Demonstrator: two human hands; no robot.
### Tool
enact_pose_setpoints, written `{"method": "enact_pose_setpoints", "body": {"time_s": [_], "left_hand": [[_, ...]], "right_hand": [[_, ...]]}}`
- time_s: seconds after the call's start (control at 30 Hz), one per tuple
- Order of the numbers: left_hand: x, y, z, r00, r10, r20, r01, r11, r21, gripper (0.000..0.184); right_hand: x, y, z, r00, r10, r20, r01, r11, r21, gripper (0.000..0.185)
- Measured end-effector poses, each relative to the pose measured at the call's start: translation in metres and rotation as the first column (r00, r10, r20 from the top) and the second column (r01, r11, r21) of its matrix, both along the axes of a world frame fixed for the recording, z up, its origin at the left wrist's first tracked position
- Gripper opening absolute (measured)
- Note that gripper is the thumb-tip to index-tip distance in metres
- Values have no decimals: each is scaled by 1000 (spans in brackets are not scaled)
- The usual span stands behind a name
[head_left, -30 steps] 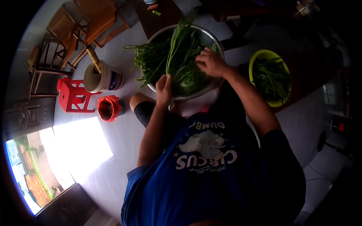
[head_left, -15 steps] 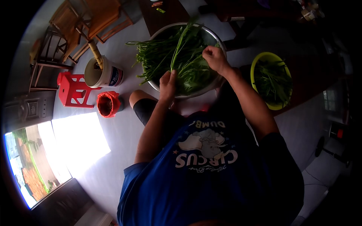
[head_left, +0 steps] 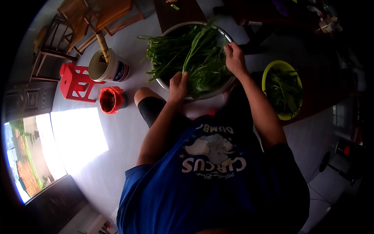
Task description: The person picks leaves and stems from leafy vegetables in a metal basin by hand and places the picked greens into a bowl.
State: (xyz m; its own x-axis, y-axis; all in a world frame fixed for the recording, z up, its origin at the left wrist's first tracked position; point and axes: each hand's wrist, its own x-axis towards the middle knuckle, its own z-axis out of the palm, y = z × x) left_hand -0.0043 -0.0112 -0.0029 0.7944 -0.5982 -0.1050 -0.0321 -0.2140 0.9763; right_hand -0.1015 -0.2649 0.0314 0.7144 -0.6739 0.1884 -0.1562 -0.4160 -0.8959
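A wide metal basin [head_left: 227,36] in front of me holds a heap of leafy greens [head_left: 167,54] with long thin stems. My left hand [head_left: 178,86] is closed at the basin's near side, pinching a long green stem [head_left: 190,54] that slants up and right across the heap. Over the basin's right rim is my right hand [head_left: 235,58], its fingers drawn together. Whatever may be between those fingers is too small and dark to make out.
At right stands a yellow-green basin [head_left: 265,74] with more greens. To the left are a white bucket [head_left: 119,70] with a bamboo pole, a red-lined bin [head_left: 104,90], a red stool [head_left: 70,84] and wooden chairs [head_left: 113,11]. A dark bench [head_left: 179,13] lies behind the basin.
My right hand has moved right, away from the middle of the greens to the basin's rim. The left hand keeps its pinch on the stem. The whole view has shifted slightly.
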Motion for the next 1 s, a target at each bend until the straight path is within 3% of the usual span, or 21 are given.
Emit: {"method": "enact_pose_setpoints", "body": {"time_s": [0.07,0.13,0.3,0.4,0.53,0.63,0.77,0.9,1.0], "left_hand": [[-3,5,-2,1000,3,-6,-3,1000,9,41],[-1,3,-5,1000,-3,22,2,1000,28,41],[2,-2,-9,995,-21,94,18,999,37,40],[3,-2,-6,992,-21,125,20,1000,9,38],[-4,-3,8,999,-16,37,18,999,-45,36],[-2,-6,7,998,8,66,-7,1000,-22,35],[-6,-11,7,997,41,68,-42,999,8,34],[-3,-16,-20,997,11,82,-3,995,-98,28],[-2,-19,-31,997,21,80,-14,996,-89,27]], "right_hand": [[-2,15,13,975,161,154,-105,942,-318,14],[-1,35,29,955,288,73,-198,801,-565,9],[3,68,27,865,483,-134,-420,554,-718,13],[3,67,18,841,520,-149,-425,466,-775,13],[0,72,15,849,490,-198,-441,450,-777,14],[1,69,5,850,486,-201,-432,428,-794,15],[-1,73,1,862,474,-179,-413,454,-790,13],[2,75,-8,886,449,-113,-415,660,-626,8],[3,71,-22,898,439,33,-404,850,-338,6]]}}
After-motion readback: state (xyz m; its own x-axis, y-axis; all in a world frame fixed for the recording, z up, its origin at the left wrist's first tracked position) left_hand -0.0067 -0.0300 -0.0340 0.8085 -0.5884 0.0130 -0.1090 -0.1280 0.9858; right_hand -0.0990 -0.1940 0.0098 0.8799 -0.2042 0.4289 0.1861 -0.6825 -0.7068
